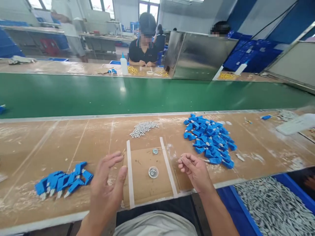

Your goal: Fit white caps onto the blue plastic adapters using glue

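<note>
My left hand (108, 186) is raised over the bench with its thumb and fingers apart and nothing between them. A small group of blue parts (62, 180) lies to its left. My right hand (193, 168) has thumb and fingertips pinched together; what they hold, if anything, is too small to name. Just beyond it is a large pile of blue parts (209, 139). Between my hands, a small round cup (153, 172) sits on a cardboard sheet (142, 188) edged with white tape. A small blue-grey lid (155, 151) with a thin stick lies above it.
Small grey pieces (142, 128) are heaped beyond the cardboard. A green conveyor belt (98, 95) crosses behind the bench. At lower right stands a blue bin (236, 196) of grey parts. A person (145, 46) sits across the belt, near a white bottle (124, 65).
</note>
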`<act>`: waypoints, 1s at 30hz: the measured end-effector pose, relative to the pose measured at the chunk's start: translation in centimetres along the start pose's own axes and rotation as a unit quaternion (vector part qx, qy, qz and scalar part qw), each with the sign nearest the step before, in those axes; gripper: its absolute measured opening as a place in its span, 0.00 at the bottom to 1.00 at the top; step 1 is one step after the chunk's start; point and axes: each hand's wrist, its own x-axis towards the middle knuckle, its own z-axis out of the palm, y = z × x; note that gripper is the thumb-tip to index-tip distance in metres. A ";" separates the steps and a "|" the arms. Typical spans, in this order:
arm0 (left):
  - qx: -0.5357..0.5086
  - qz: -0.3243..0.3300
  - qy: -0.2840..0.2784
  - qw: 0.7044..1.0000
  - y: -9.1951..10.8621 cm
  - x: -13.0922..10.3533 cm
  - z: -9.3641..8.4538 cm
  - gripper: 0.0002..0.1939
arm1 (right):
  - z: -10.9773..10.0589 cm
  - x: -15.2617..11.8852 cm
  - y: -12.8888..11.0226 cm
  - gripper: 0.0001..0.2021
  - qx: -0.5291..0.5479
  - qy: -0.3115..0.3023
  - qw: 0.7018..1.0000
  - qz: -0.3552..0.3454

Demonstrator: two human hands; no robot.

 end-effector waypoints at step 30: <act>0.207 0.184 -0.451 0.848 4.1 14.6 25.7 0.15 | -3.4 3.5 1.9 0.11 -0.367 -0.022 0.893 -0.258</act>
